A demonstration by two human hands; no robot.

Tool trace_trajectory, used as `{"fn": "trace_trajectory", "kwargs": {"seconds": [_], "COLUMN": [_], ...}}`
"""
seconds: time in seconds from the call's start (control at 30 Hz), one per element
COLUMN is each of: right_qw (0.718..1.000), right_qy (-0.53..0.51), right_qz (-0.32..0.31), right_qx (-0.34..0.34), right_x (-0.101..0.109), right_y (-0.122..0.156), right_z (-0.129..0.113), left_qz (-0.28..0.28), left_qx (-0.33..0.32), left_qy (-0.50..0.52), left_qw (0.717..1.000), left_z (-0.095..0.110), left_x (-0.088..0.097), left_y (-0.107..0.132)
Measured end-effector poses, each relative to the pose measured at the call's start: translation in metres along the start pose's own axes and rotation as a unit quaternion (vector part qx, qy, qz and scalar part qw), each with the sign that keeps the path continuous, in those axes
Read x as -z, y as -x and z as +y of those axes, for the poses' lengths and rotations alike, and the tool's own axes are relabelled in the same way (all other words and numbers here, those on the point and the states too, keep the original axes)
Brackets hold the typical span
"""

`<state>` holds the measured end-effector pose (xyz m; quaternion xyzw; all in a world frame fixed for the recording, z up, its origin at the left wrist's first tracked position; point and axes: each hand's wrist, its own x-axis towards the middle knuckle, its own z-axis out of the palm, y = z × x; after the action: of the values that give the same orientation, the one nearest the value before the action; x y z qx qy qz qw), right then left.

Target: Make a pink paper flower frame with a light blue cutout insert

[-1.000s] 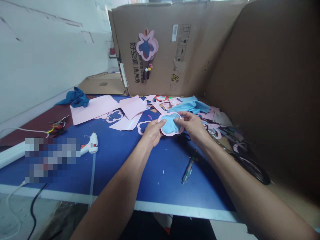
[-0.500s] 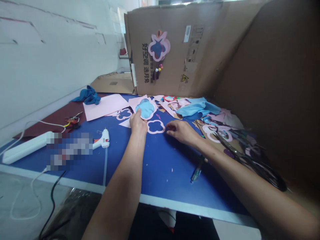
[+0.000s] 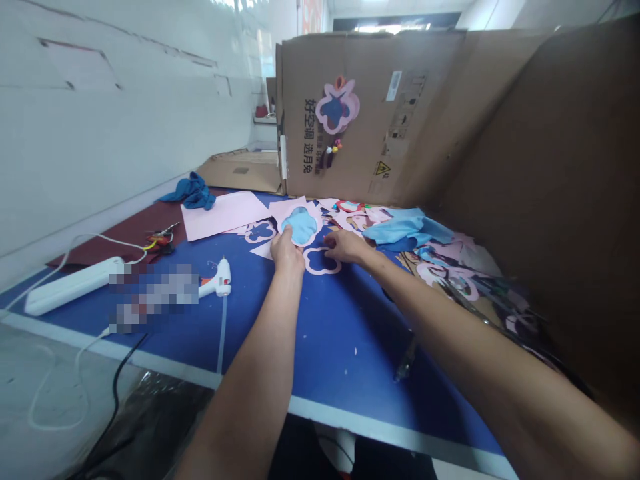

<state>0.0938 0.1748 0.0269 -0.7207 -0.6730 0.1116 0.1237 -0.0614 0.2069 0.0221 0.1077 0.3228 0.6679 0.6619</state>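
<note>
My left hand (image 3: 289,252) grips a flower-shaped pink paper frame (image 3: 318,230) backed with light-blue cloth (image 3: 300,227), its thumb on the front. Just to the right, my right hand (image 3: 345,247) hovers over the right part of a hollow pink flower outline (image 3: 315,269) that lies on the blue table. Its fingers are bent and slightly apart, with nothing visible between them; whether they touch the outline is unclear. Another cut-out pink piece (image 3: 260,232) lies left of my left hand.
A white glue gun (image 3: 223,277) lies left, near a white power strip (image 3: 75,285). Pink paper (image 3: 225,213) and dark-blue cloth (image 3: 193,193) lie behind. Light-blue cloth (image 3: 410,227), scraps and blurred scissors (image 3: 465,300) crowd the right. Cardboard (image 3: 425,113) walls the back, with a flower ornament (image 3: 326,123) attached.
My right hand has moved left and slightly up, from beside the flower outline to over its right part. My left hand still holds the blue-backed flower. The camera view has shifted.
</note>
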Motion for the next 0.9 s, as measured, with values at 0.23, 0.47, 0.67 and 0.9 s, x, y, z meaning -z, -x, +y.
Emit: {"fn": "trace_trajectory", "kwargs": {"seconds": [0.23, 0.47, 0.67, 0.9], "right_qw": [0.996, 0.997, 0.998, 0.995], "right_qy": [0.033, 0.017, -0.01, -0.091], "right_qz": [-0.064, -0.04, -0.002, 0.038], "right_qx": [-0.05, -0.064, -0.067, -0.032], "right_x": [0.002, -0.003, -0.004, 0.004], "right_y": [-0.017, -0.005, 0.011, 0.054], "right_z": [-0.013, -0.009, 0.004, 0.02], "left_qz": [-0.014, -0.001, 0.001, -0.019], "left_qx": [-0.003, 0.005, 0.014, 0.025], "left_qy": [0.003, 0.006, -0.005, -0.005], "left_qw": [1.0, 1.0, 1.0, 0.999], "left_z": [-0.003, -0.002, -0.002, -0.004], "left_x": [0.002, 0.0, 0.0, 0.0], "left_y": [0.0, 0.004, 0.006, 0.009]}}
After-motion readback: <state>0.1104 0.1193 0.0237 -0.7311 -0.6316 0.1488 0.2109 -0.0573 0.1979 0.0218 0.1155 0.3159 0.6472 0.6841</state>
